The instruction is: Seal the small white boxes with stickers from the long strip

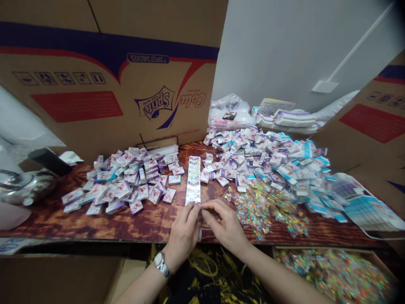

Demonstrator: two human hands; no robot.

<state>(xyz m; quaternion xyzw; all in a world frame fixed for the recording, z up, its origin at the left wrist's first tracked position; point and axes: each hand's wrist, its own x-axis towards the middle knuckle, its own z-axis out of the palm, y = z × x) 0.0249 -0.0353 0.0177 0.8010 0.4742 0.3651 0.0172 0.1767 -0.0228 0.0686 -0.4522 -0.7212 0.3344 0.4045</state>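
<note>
A long white strip of colourful round stickers (193, 179) lies on the table in front of me, its near end running under my hands. My left hand (186, 228), with a metal watch on the wrist, is closed over the strip, fingers curled at its near part. My right hand (224, 223) meets it from the right, thumb and forefinger pinched together at the strip's edge. Whatever sits between those fingertips is too small and hidden to name. Right beside this hand is a heap of small clear packets of bright candy (256, 209).
Small closed boxes (123, 181) are piled on the left; a larger heap of small boxes (268, 156) covers the right. Big cartons (126, 93) stand at the back left and far right. Flat carton blanks (373, 207) lie rightward. Below the edge, a box holds more candy packets (338, 274).
</note>
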